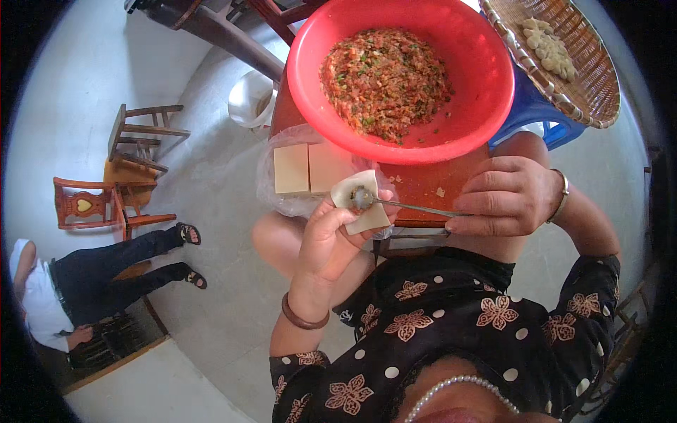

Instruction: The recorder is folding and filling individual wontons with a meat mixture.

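Observation:
My left hand (336, 232) holds a square dough wrapper (369, 219) with a little filling on it, in front of the stacked wrappers. My right hand (497, 198) grips the handle of a metal spoon (412, 205); the spoon's bowl rests on the filling in the wrapper. Above both hands stands a red plastic basin (481, 111) with a chopped filling (386, 82) flecked with green and orange. Two stacks of square wrappers (291, 169) lie side by side on a clear plastic bag (267, 193) left of the basin.
A woven bamboo tray (592, 69) with folded dumplings (550, 50) sits on a blue plastic stool (555, 129) at the upper right. The red-brown table (418, 185) bears small scraps. A white bucket (246, 100), wooden chairs (87, 203) and a seated person (106, 280) are at the left.

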A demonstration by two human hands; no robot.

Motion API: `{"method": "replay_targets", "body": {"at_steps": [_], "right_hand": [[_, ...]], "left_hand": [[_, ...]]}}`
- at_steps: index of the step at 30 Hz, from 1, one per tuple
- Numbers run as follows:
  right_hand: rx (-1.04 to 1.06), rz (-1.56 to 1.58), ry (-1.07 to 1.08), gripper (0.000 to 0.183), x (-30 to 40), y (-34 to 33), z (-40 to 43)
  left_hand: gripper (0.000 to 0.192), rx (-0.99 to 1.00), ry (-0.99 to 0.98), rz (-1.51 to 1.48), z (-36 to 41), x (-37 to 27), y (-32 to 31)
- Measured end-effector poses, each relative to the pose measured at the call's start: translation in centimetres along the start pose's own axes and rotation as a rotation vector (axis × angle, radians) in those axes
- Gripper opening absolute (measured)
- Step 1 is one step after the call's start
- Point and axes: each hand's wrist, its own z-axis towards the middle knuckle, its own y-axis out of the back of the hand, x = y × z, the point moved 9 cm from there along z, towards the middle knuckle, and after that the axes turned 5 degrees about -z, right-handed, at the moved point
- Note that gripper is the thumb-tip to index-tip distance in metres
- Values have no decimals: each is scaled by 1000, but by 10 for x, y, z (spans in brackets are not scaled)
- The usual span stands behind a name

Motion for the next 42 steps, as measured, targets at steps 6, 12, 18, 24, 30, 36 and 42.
{"method": "replay_targets", "body": {"at_steps": [6,12,18,24,30,36,42], "right_hand": [[1,-32,-2,39,-2,3,0],[-17,-187,-255,39,-35,19,-1],[188,-374,-460,27,-83,-15,10],[311,-229,-628,31,-95,-41,6],[-32,-376,-443,59,-55,10,17],[-109,-107,-292,39,5,-32,10],[-144,15,-310,27,13,-60,13]], "left_hand": [[50,-6,42,40,-5,7,10],[53,-64,39,67,-5,8,-2],[62,49,-5,-19,3,19,-16],[52,71,-12,-246,4,28,-16],[43,-71,-74,-181,-3,29,23],[30,-89,-37,-61,-5,42,11],[28,-129,-36,-75,-8,63,14]]}}
